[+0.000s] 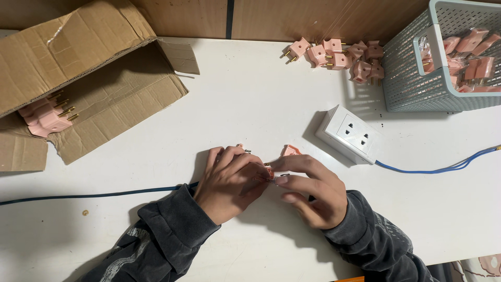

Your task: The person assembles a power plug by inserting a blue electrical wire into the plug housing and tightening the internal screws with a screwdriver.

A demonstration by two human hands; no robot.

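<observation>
My left hand [229, 180] and my right hand [312, 189] meet at the middle of the white table [250, 104], fingertips pinched together on a small pink plug part [268, 171] with a metal prong. Another pink plug piece [290, 151] lies just beyond my right fingers. A further prong tip shows above my left hand. A dark cable [78, 197] runs from the left edge under my left wrist. Most of the held part is hidden by my fingers.
A white wall socket block [350, 134] with a blue wire [443, 168] sits to the right. Several pink plugs [339, 55] lie at the back, more in a grey basket [417, 78] and in an open cardboard box [94, 78]. A small brass screw [85, 212] lies at left.
</observation>
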